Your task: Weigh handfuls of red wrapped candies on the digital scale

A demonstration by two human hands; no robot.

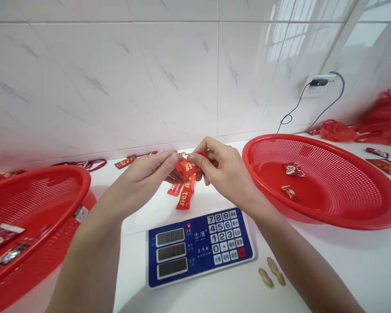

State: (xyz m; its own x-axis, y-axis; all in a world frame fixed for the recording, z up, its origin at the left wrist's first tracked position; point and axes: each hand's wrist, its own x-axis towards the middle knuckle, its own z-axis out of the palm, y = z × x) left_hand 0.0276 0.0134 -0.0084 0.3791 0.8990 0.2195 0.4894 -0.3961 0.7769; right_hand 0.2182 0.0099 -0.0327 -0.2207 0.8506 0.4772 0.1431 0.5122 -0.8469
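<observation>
My left hand (156,176) and my right hand (217,167) meet above the white pan (150,215) of a digital scale (202,248). Between them is a red candy packet (189,167) with gold lettering; the fingers of both hands are closed on it. Below, a few similar red packets (183,198) lie on the pan, partly hidden by my hands. The scale's blue panel carries number keys and three grey displays, with a small red light lit.
A red plastic basket (247,150) with two small wrapped sweets stands at right, another red basket (84,174) with wrapped items at left. Two peanuts (271,274) lie by the scale. Red bags (381,119) sit far right; a cord hangs from the wall socket (317,90).
</observation>
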